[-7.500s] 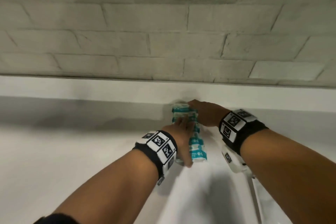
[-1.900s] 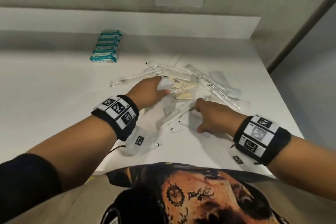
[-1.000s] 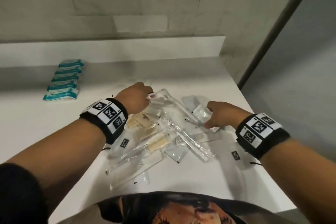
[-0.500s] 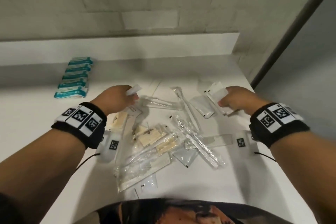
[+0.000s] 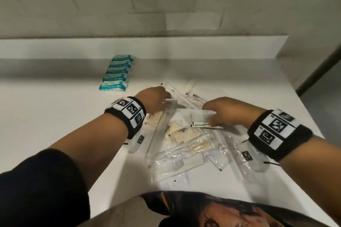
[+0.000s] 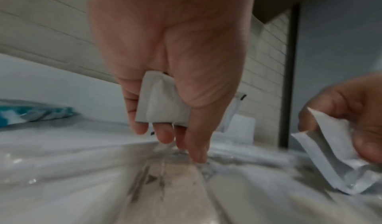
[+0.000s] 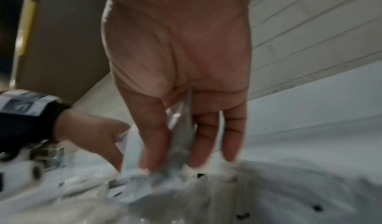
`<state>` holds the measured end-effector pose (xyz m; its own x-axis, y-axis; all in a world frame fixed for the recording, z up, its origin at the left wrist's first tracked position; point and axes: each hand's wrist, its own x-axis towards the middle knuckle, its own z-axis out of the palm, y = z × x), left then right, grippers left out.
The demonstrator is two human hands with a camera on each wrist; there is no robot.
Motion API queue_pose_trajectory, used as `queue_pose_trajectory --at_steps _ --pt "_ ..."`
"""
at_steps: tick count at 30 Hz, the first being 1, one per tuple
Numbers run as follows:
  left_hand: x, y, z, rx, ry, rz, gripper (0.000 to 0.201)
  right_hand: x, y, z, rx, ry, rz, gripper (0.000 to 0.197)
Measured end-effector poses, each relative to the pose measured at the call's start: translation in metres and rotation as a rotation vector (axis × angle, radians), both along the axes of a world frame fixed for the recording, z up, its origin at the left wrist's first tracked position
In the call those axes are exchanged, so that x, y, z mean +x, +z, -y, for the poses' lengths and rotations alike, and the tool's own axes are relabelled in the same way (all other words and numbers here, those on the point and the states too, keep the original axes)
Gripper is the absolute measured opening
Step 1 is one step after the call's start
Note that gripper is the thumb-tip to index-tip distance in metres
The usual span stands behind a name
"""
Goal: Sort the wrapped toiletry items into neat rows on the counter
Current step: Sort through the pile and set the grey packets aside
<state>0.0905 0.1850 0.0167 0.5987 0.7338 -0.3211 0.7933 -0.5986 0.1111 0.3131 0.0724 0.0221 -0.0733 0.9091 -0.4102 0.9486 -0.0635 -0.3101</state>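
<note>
my left hand pinched a small white packet; my right hand gripped several more packets. the loose pile lay right under both, its long wrappers running roughly 7 to 1 o'clock. the finished teal row sat at 11 o'clock, nearer my left.

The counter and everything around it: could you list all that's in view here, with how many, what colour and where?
teal packets: six, teal and white, one neat row at the counter's back left.
clear-wrapped items: many, jumbled, transparent and cream, a comb among them, middle of the counter.
white sachets: one in each hand.
counter: one, white.
tiled wall: pale grey, behind.
wristbands: two, black with white markers.
left hand: holds a sachet, over the pile.
right hand: grips sachets, over the pile.
</note>
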Motion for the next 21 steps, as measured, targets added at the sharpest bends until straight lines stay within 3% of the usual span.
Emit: queue_pose_trajectory --at_steps 3,4,7,9,11,13,16,21 --pt "0.013 -0.001 -0.001 0.033 -0.082 -0.152 0.049 0.005 -0.004 0.003 0.024 -0.003 0.229 0.027" --pt "0.015 0.000 -0.003 0.043 -0.101 -0.212 0.057 0.009 0.002 0.006 0.031 -0.017 0.235 0.017" --pt "0.018 0.002 -0.009 0.060 -0.117 -0.331 0.076 0.018 0.023 0.023 -0.024 0.014 0.091 0.012" --pt "0.022 0.002 -0.011 0.080 -0.118 -0.343 0.076 0.012 0.032 0.042 -0.160 0.089 0.022 0.016" --pt "0.026 0.002 -0.010 0.080 -0.119 -0.348 0.075 0.004 0.023 0.060 -0.264 0.219 0.134 0.039" --pt "0.029 0.002 -0.009 0.074 -0.111 -0.331 0.076 0.001 0.014 0.068 -0.194 0.261 0.288 0.053" --pt "0.030 0.000 -0.007 0.061 -0.098 -0.300 0.074 0.003 0.011 0.070 0.033 0.311 0.457 0.038" --pt "0.029 -0.002 0.001 0.069 -0.091 -0.176 0.063 -0.024 -0.004 0.088 0.059 0.359 0.470 0.059"
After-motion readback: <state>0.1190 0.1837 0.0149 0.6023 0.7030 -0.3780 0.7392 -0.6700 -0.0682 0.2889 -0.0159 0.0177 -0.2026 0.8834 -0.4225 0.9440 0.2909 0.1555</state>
